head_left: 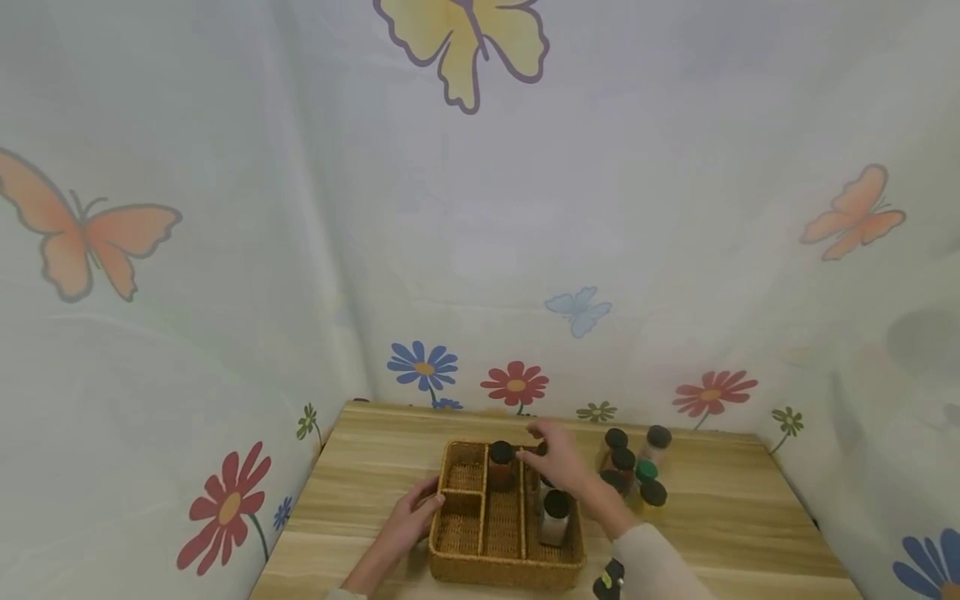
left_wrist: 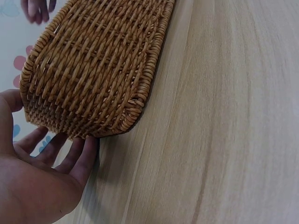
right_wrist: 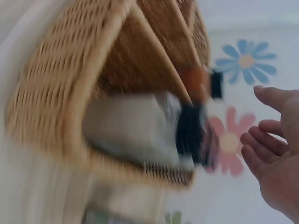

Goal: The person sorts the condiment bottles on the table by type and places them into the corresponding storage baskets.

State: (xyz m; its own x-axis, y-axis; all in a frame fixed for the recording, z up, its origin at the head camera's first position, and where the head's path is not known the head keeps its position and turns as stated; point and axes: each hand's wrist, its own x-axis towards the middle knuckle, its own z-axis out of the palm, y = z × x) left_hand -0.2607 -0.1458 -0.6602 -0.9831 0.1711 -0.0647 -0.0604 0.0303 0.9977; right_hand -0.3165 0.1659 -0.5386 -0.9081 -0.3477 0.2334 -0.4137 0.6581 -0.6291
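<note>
A wicker basket with several compartments stands on the table. My left hand grips its left side, thumb at the rim and fingers against the outer wall; the left wrist view shows these fingers along the woven side. Above the right compartment, my right hand hangs with nothing in its grasp, its fingers loose and apart in the right wrist view. Below it, a black-capped jar with pale contents stands at the front, with others partly hidden behind. A reddish-brown jar occupies the middle compartment's back end.
Right of the basket, several capped jars stand in a group, one with a green cap. A small dark object lies by the basket's front right corner. A printed cloth wall rises behind the wooden table.
</note>
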